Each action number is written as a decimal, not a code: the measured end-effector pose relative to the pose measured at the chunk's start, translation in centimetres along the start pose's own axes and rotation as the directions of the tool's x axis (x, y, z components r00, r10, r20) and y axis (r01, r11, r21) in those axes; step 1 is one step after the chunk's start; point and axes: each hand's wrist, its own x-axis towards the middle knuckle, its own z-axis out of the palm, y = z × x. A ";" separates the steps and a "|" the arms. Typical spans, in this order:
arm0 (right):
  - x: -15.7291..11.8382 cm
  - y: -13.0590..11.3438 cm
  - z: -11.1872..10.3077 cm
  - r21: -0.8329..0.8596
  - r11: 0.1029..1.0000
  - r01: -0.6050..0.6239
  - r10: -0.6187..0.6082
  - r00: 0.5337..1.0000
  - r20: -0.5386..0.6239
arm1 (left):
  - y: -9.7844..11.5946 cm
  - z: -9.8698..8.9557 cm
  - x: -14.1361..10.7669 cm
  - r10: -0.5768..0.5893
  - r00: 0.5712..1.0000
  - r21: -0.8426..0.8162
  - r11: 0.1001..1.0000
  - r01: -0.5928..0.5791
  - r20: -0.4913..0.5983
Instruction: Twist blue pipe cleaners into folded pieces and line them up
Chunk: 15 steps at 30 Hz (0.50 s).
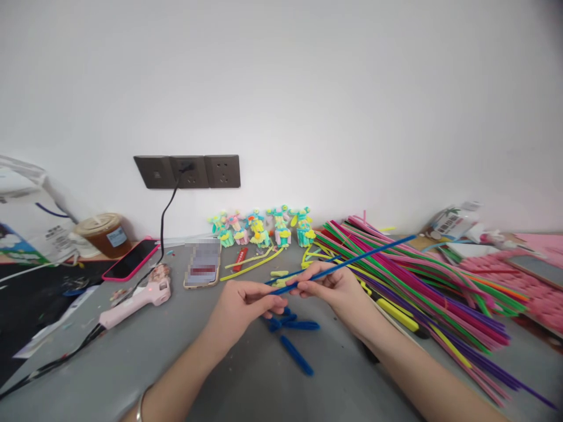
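Observation:
A long blue pipe cleaner (pixel 369 252) runs between my hands, its far end pointing up to the right. My left hand (pixel 246 306) pinches it near its left end, thumb against fingers. Close beside, my right hand (pixel 329 287) is closed on the same pipe cleaner a little further along. Beneath my hands, several short folded blue pipe cleaner pieces (pixel 297 354) lie on the grey table mat (pixel 185 363). Just behind my fingers are some small yellow pieces (pixel 279 274).
A bundle of coloured pipe cleaners (pixel 422 275) and a yellow-handled cutter (pixel 398 315) lie at right. Several pastel figures (pixel 281 225) stand by the wall. On the left are a pink glue gun (pixel 136 302) with its cord, two phones (pixel 131 261) and a lidded drink cup (pixel 103 234).

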 end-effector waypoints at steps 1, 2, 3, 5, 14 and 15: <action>0.0 -0.1 0.0 -0.002 1.000 0.012 -0.012 1.000 0.001 | 0.1 0.0 0.0 0.001 1.000 -0.017 1.000 -0.001 -0.010; 0.0 -0.1 0.1 -0.002 1.000 0.025 -0.025 1.000 0.003 | 0.1 0.0 0.0 0.000 1.000 -0.034 0.999 0.000 -0.011; 0.0 -0.1 0.1 0.000 0.999 0.039 -0.039 0.999 0.006 | 0.1 0.0 0.0 -0.003 1.000 -0.053 0.999 0.003 -0.004; 0.0 -0.2 0.1 0.002 0.998 0.057 -0.057 0.998 0.011 | 0.1 0.0 0.0 -0.008 1.000 -0.084 0.996 0.008 0.005; -0.1 -0.2 0.2 0.014 0.999 0.053 -0.053 0.999 0.004 | 0.1 0.2 -0.2 0.013 0.996 -0.117 0.993 -0.023 -0.088; -0.1 -0.2 0.2 0.014 0.998 0.054 -0.054 0.999 0.002 | 0.1 0.2 -0.2 0.008 0.996 -0.124 0.992 -0.020 -0.093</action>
